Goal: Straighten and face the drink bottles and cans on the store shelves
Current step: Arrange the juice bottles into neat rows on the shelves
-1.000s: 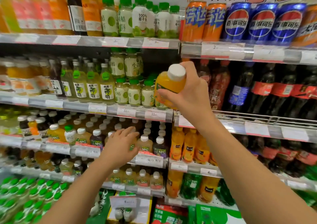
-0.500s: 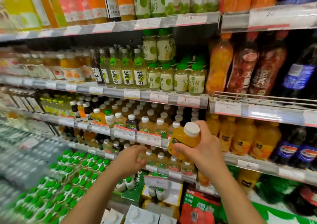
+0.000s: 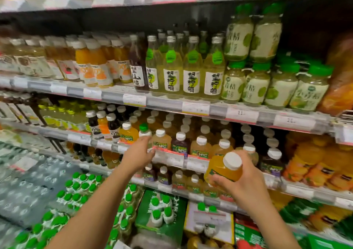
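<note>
The left hand [image 3: 141,154] reaches with fingers extended toward the green-capped bottle [image 3: 144,132] at the front of the NFC shelf [image 3: 168,158]; whether they grip it I cannot tell. A nudge could topple it into the 1 orange neighbour [image 3: 128,134] beside it. Further right, the right hand [image 3: 241,186] curls its fingers round an orange juice bottle [image 3: 224,169], held tilted in front of that row; a loose hold could drop it onto the green packs [image 3: 161,213] below.

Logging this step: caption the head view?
Right hand holds an orange juice bottle while left hand reaches toward shelved bottles.
</note>
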### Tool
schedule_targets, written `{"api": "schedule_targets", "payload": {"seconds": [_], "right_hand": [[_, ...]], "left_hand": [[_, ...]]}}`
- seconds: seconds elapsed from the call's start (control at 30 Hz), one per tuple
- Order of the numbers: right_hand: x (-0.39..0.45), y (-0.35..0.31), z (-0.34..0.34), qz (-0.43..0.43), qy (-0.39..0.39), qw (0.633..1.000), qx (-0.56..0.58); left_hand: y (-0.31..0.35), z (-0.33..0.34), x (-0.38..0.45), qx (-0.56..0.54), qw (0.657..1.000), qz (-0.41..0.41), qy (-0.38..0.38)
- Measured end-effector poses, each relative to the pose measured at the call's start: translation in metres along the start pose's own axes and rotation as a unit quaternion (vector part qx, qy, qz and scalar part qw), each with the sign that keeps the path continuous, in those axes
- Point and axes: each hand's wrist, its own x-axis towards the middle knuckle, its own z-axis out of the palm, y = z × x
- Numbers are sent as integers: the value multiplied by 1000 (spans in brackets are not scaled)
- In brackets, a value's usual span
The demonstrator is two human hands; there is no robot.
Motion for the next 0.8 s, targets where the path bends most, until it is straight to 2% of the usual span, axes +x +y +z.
{"api": "schedule_targets", "payload": {"seconds": [0.1, 0.3, 0.47, 0.6, 0.8], "right_hand": [[10, -11, 27, 34, 3, 999, 4], [26, -28, 54, 80, 3, 997, -24], [45, -46, 70, 79, -14, 996, -47], [60, -55, 89, 76, -14, 994, -73], [85, -65, 122, 43, -34, 992, -110]], "left_hand": [[-31, -7, 49, 11, 1000, -15, 10], [-56, 4, 112, 47, 999, 0, -24], [-61, 15, 127, 35, 999, -19, 5], [-68, 15, 123, 22, 1000, 5, 11], [-100, 12, 96, -75, 989, 69, 111]]}}
